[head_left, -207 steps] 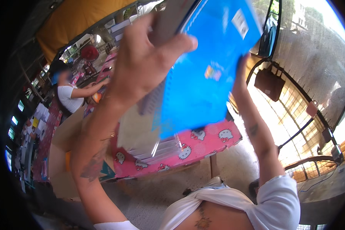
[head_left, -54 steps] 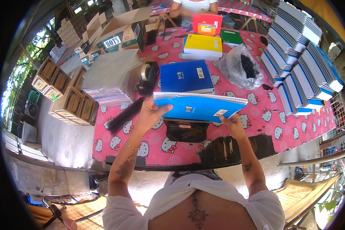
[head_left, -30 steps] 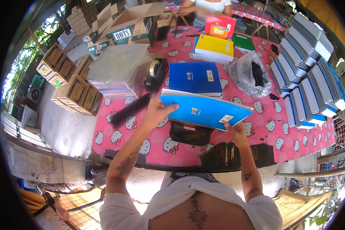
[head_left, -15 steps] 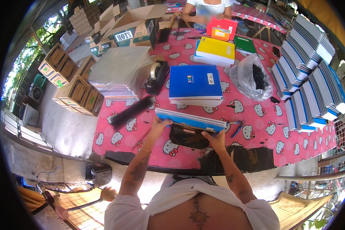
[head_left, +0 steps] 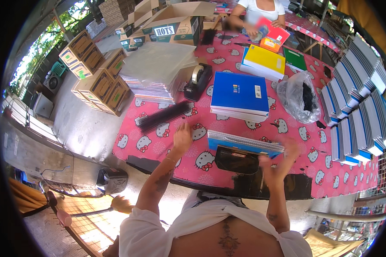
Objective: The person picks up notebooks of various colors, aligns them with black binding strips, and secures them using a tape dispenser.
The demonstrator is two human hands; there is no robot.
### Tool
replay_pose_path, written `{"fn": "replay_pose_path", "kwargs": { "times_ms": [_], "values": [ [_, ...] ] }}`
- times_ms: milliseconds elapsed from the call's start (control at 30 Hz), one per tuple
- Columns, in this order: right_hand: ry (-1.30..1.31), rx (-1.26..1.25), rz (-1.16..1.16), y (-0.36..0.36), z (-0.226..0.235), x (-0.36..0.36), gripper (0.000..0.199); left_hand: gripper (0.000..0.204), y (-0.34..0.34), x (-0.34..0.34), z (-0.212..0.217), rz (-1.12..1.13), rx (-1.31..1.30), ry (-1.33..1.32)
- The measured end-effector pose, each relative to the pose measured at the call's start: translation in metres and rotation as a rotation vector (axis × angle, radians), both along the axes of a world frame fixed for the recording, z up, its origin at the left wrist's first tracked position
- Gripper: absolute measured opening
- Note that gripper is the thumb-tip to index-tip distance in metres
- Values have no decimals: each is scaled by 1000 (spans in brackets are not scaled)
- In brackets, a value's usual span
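A blue-covered notebook block [head_left: 244,144] stands on its long edge behind a low black block-shaped holder [head_left: 236,160], its white page edges facing up. My right hand [head_left: 283,160], blurred by motion, is at the block's right end with thumb and fingers apart. Away from the block, my left hand [head_left: 183,138] hovers over the pink cloth with fingers loosely stretched. Just beyond it lies a bundle of black binding coils [head_left: 163,118]. Farther back is a stack of blue spiral notebooks [head_left: 239,92].
Clear sheets on a notebook stack [head_left: 152,64] and a black tape dispenser [head_left: 198,81] sit left. Right are a plastic bag of black coils [head_left: 302,100] and tall notebook stacks [head_left: 358,103]. Opposite, a person handles a red notebook [head_left: 278,35]. Cartons [head_left: 96,85] stand on the floor.
My left hand has let go of the notebook block and moved toward the coil bundle. My right hand has shifted outward at the block's right end. The view has shifted.
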State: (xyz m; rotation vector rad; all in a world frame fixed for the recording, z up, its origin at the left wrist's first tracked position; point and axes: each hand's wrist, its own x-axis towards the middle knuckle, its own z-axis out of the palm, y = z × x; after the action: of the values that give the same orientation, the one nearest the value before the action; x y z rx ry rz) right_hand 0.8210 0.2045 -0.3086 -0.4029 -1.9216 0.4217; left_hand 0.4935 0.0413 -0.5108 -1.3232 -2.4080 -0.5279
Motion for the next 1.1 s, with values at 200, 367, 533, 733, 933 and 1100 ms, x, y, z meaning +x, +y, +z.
{"fn": "replay_pose_path", "kwargs": {
  "times_ms": [200, 367, 533, 733, 933, 1100],
  "values": [
    [-373, 113, 134, -30, -13, -56, 28, 23, 2, 46, 114, 29, 373, -326],
    [-403, 276, -5, -33, -24, -64, 27, 29, -19, 65, 147, -98, 480, -489],
    [-433, 212, -19, -44, -23, -64, 25, 43, -27, 84, 181, -312, 437, -577],
    [-440, 272, -58, -48, -24, -69, 31, 62, -7, 88, 173, -484, 394, -373],
    [-499, 129, 25, -55, -11, -81, 36, 61, -1, 82, 170, -504, 353, -616],
    [-551, 63, 148, -51, -7, -91, 33, 54, -4, 77, 160, -508, 366, -759]
  ]
}}
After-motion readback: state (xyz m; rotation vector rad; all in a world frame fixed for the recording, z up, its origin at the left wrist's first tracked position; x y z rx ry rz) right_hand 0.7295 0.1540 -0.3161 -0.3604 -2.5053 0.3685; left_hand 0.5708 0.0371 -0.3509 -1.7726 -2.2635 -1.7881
